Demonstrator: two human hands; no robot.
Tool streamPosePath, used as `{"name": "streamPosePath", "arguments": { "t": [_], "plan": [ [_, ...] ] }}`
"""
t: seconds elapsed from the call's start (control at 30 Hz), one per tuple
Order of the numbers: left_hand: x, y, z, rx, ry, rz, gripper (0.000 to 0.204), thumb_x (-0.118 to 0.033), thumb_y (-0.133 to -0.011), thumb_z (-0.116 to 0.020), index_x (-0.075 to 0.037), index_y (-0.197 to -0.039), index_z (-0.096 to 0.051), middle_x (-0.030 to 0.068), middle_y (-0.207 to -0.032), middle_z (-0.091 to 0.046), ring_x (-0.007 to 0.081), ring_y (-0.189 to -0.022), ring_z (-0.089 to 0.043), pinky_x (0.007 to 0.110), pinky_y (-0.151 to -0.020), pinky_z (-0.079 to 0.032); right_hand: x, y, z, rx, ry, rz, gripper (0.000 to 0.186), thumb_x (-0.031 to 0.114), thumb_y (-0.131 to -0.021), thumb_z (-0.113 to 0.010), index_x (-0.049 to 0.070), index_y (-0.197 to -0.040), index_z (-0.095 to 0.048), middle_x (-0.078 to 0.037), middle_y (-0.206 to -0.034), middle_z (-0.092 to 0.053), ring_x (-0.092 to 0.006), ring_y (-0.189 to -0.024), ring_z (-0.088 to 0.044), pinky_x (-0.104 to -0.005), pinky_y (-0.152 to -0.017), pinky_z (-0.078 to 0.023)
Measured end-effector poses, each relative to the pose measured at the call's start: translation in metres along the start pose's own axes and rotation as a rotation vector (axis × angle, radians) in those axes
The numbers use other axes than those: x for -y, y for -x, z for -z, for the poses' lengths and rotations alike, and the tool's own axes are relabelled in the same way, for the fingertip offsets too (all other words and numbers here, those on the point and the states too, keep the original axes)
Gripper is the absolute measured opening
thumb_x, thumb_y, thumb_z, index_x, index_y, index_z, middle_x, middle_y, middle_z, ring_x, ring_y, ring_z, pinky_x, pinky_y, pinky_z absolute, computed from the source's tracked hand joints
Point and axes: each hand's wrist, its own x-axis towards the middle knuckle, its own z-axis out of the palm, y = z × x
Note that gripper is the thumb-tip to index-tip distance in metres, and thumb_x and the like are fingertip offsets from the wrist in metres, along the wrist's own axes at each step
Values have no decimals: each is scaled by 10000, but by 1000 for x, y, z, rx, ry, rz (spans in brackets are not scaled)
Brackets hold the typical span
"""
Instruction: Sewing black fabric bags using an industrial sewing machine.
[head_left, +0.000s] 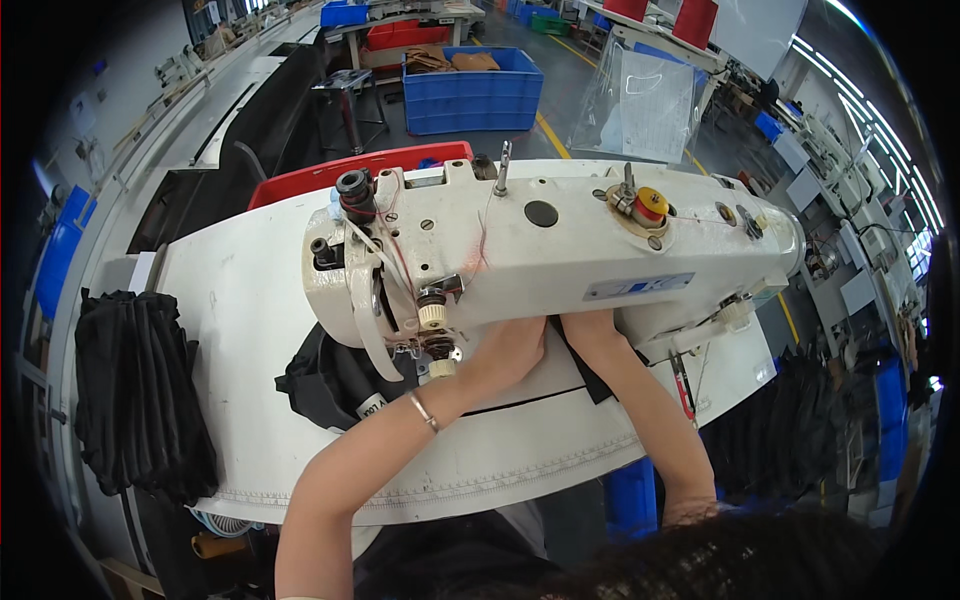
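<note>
A white sewing machine [520, 235] spans the middle of the view, red thread running along its top. Both my hands reach under its arm, which covers most of their fingers. My left hand [508, 352], with a bangle at its wrist, is right of the needle area, over pale material. Close to it on the right is my right hand [590, 327]. A black fabric strip [590, 375] runs down between the two; whether either hand grips it is hidden. Bunched black fabric [325, 380] with a white printed label lies left of the needle.
A stack of folded black pieces [140, 390] hangs at the table's left edge. Red-handled snips [684, 385] lie right of my right arm. Behind the machine are a red tray [350, 168] and a blue crate [472, 95] with brown pieces. More black fabric [775, 430] sits at right.
</note>
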Motion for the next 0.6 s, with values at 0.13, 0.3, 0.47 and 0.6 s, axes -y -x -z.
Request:
{"name": "streamPosePath", "arguments": {
  "t": [0.13,0.3,0.47,0.6],
  "plan": [
    [21,-18,-16,32,52,47,275,-117,-874,-534,37,-1102,-530,227,-1027,-582,382,-961,-550,429,-845,-435,33,-3,70,345,325,-104,352,122,-829,-538,5,-1160,-525,-161,-994,-584,-327,-891,-585,-447,-752,-459],
    [9,-19,-17,13,-61,104,240,-140,-886,-528,24,-1055,-572,204,-1022,-594,374,-942,-556,418,-849,-437,58,72,218,237,-386,-308,396,-78,-740,-608,23,-1123,-618,-87,-840,-617,-178,-690,-605,-273,-590,-471],
    [-55,22,23,214,208,-289,236,-166,-915,-490,4,-1027,-611,165,-1014,-596,310,-1002,-521,385,-886,-412,73,111,220,676,-1234,-524,366,-63,-742,-683,-13,-1102,-630,-83,-1017,-631,-112,-858,-581,-215,-776,-440],
    [-89,109,97,1001,787,255,232,-192,-901,-572,2,-1011,-638,119,-955,-631,174,-880,-588,283,-740,-451,107,122,199,770,-1505,-754,364,-36,-812,-643,-12,-1169,-580,-51,-1008,-623,-94,-863,-570,-215,-801,-445]
  ]
}}
